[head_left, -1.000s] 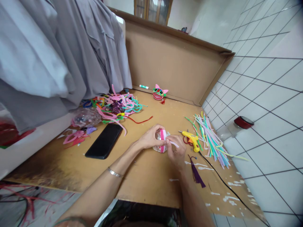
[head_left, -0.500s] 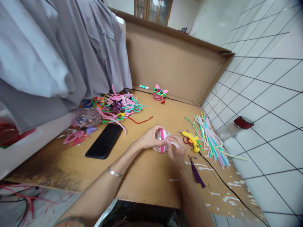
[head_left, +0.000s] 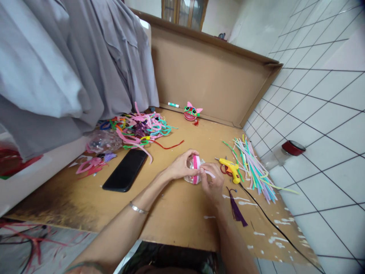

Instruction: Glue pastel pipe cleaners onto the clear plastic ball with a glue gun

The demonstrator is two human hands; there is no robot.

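My left hand [head_left: 182,166] is closed round the left side of a clear round plastic container [head_left: 188,179]. Bands of bright pink and pale pink pipe cleaner circle the container's middle. At its right side, my right hand [head_left: 212,179] pinches a pale pink pipe cleaner [head_left: 210,174], whose loose end sticks out past the fingers. The right thumb and fingertips are against the banded edge. Just right of that hand lies a yellow glue gun [head_left: 232,169], its nozzle pointing left. Below the gun rests a purple tassel [head_left: 237,209].
Pale pipe cleaners [head_left: 256,171] lie bundled at right, near a red-lidded jar [head_left: 291,150]. A black phone [head_left: 125,171] and tangled pipe cleaners [head_left: 145,123] are at left. A decorated animal head [head_left: 191,112] and glue stick [head_left: 173,105] sit by the cardboard wall [head_left: 205,68]. The gun's cord [head_left: 276,226] trails to the front right.
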